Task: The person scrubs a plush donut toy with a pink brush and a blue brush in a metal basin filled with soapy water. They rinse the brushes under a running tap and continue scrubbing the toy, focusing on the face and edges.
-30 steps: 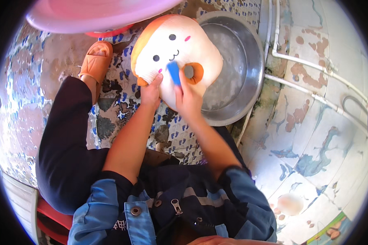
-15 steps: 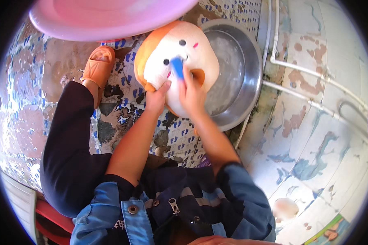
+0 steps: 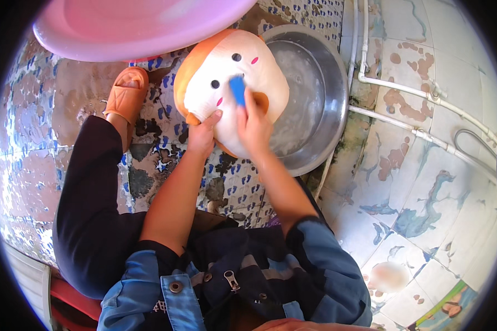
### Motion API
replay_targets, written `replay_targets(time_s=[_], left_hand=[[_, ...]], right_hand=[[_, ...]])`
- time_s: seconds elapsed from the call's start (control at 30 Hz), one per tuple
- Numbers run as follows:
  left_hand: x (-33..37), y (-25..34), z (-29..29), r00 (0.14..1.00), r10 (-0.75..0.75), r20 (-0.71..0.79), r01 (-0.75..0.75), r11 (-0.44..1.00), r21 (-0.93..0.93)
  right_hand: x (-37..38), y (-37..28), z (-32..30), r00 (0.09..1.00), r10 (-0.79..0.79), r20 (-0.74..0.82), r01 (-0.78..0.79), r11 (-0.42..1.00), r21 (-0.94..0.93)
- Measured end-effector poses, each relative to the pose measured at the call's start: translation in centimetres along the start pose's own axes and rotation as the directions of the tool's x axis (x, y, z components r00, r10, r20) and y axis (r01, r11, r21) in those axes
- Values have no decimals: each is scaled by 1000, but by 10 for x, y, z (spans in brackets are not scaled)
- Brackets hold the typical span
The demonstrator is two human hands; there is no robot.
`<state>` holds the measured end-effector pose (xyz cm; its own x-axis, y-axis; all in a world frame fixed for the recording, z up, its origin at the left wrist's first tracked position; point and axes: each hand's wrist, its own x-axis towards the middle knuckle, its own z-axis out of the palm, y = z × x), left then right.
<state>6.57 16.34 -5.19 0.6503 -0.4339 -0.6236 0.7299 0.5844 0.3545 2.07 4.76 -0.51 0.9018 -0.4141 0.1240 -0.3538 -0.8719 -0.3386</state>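
A white and orange plush toy [image 3: 270, 71] with a stitched face lies over the left side of a metal basin [image 3: 339, 105]. Cloudy water [image 3: 306, 83] shows in that basin. My left hand [image 3: 202, 135] grips the toy's near left edge, thumb on top and fingers hidden underneath. In my right hand [image 3: 254, 129] is a small blue brush [image 3: 237, 88], held against the toy's face below its eyes. Motion blurs the brush, and its underside is hidden.
A large pink basin [image 3: 138, 41] fills the upper left. My foot in an orange slipper [image 3: 128, 96] stands on the worn patterned floor. White pipes [image 3: 392, 84] run along the tiled wall at right. Something red [image 3: 74, 298] shows at lower left.
The view has shifted slightly, so the toy and metal basin appear a little further left. My right hand still holds the brush on the toy's face; my left hand keeps its grip.
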Motion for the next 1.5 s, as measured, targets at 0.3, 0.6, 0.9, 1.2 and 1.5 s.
replay_targets(time_s=[0.3, 0.6, 0.9, 1.2, 1.5], left_hand=[[5, 8, 12, 999, 3, -32, -6, 997, -78], [-1, 9, 32, 994, -85, 68, 86, 996, -17], [3, 21, 19, 990, -113, 85, 133, 954, -270], [20, 38, 24, 998, -23, 56, 37, 963, -267], [6, 28, 38, 990, -42, 135, 70, 976, -206]], right_hand=[[-49, -20, -17, 966, 214, 145, -241, 948, 209], [64, 0, -11, 945, 326, 6, -326, 945, -19], [-107, 31, -60, 979, -92, 181, 55, 979, 196], [-35, 1, -42, 976, -42, 212, -22, 957, 289], [32, -59, -40, 979, -172, 112, 146, 967, 209]])
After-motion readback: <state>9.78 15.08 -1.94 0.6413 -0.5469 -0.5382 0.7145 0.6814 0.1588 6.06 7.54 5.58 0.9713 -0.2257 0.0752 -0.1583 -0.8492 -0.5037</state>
